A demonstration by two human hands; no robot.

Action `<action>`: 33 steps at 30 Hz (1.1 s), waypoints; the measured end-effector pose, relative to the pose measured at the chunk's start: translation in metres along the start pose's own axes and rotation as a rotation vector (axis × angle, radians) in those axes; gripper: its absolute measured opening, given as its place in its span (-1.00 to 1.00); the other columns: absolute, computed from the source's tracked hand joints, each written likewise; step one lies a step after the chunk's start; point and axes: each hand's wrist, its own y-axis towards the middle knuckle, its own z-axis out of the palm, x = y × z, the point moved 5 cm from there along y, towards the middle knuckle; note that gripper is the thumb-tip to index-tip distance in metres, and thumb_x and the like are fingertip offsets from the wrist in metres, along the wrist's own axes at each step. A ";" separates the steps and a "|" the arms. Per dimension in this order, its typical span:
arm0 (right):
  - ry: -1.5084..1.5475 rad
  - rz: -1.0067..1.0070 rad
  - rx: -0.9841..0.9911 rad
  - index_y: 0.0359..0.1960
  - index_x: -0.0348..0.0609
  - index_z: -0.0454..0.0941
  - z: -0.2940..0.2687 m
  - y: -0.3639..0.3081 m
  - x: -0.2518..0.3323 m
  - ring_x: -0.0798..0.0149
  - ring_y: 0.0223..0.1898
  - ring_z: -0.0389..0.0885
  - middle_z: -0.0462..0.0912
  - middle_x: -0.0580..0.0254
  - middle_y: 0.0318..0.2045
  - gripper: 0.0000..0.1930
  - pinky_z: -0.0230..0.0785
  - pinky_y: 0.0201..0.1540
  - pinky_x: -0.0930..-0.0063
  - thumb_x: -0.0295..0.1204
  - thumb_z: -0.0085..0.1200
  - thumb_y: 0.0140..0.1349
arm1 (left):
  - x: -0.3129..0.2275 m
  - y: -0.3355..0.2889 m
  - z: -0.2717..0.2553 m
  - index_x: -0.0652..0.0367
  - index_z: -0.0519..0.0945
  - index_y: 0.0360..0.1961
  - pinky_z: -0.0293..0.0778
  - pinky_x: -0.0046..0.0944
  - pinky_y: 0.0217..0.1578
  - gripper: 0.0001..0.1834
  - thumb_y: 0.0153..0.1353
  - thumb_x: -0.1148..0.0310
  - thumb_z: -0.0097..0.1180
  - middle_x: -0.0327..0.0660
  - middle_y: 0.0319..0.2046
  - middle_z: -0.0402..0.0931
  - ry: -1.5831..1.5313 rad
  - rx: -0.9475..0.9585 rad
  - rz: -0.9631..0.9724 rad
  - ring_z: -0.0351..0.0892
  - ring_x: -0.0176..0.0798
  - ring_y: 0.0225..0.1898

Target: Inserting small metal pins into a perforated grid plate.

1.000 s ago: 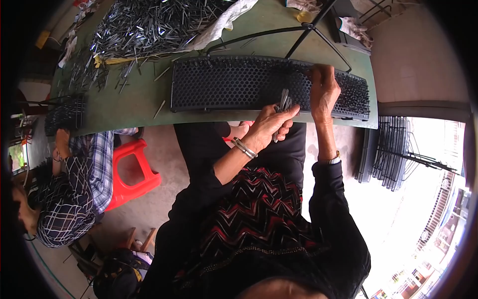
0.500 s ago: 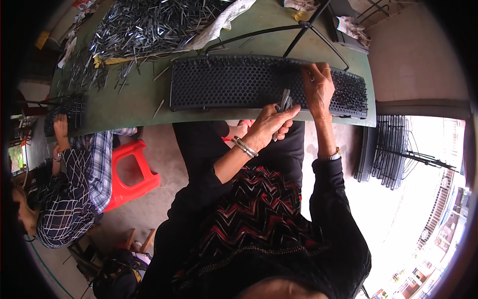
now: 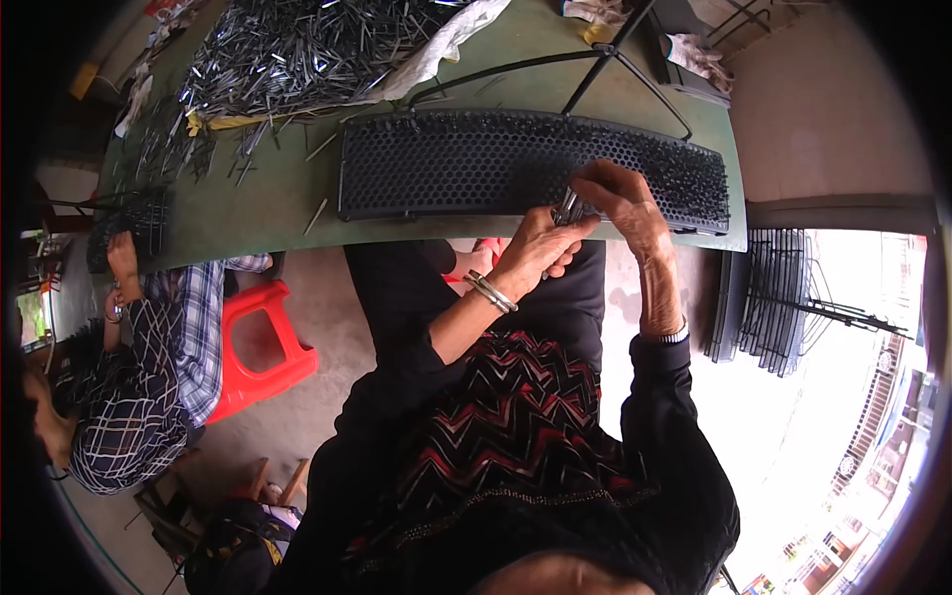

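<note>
Harsh daylight from 4 o'clock; floor (image 3: 734, 436) there blown out to white. Glints on heaped strips (image 3: 288, 59) at 11 o'clock. Fisheye bows table (image 3: 268, 213) edge; corners black.

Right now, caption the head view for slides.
Left hand holds slim strips, right hand at their tips, by perforated panel.

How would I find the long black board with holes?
Start at the green table, with its heap of loose dark strips. Nearer the person, along the front edge, lies the long black board, its near edge partly covered by the right hand. Unlike the heap, it's one piece, full of holes and bristly toward its right end.
</note>
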 end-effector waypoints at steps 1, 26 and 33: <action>0.001 -0.002 0.003 -0.33 -0.28 0.57 0.000 0.001 0.001 0.44 -0.43 0.45 0.57 0.28 -0.45 -0.81 0.29 -0.35 0.52 -0.38 0.16 0.13 | -0.001 -0.001 0.000 0.07 0.40 -0.47 -0.01 -0.54 -0.77 -0.76 0.21 0.27 0.20 -0.48 -0.69 0.21 -0.005 0.001 -0.001 0.13 -0.62 -0.72; 0.281 0.037 -0.150 -0.34 -0.27 0.54 -0.013 -0.008 -0.010 0.50 -0.49 0.46 0.55 0.35 -0.51 -0.83 0.33 -0.36 0.65 -0.38 0.12 0.23 | -0.002 0.007 -0.009 0.21 0.51 -0.32 0.12 -0.52 -0.77 -0.76 0.19 0.26 0.20 -0.16 -0.55 0.55 -0.259 -0.073 0.068 0.33 -0.50 -0.67; 0.255 0.048 -0.175 -0.32 -0.29 0.55 -0.011 -0.012 -0.012 0.51 -0.48 0.46 0.56 0.36 -0.50 -0.83 0.33 -0.37 0.65 -0.41 0.13 0.22 | -0.002 0.003 -0.006 0.23 0.54 -0.33 0.11 -0.53 -0.79 -0.79 0.21 0.28 0.17 -0.17 -0.57 0.55 -0.215 -0.158 0.132 0.31 -0.53 -0.71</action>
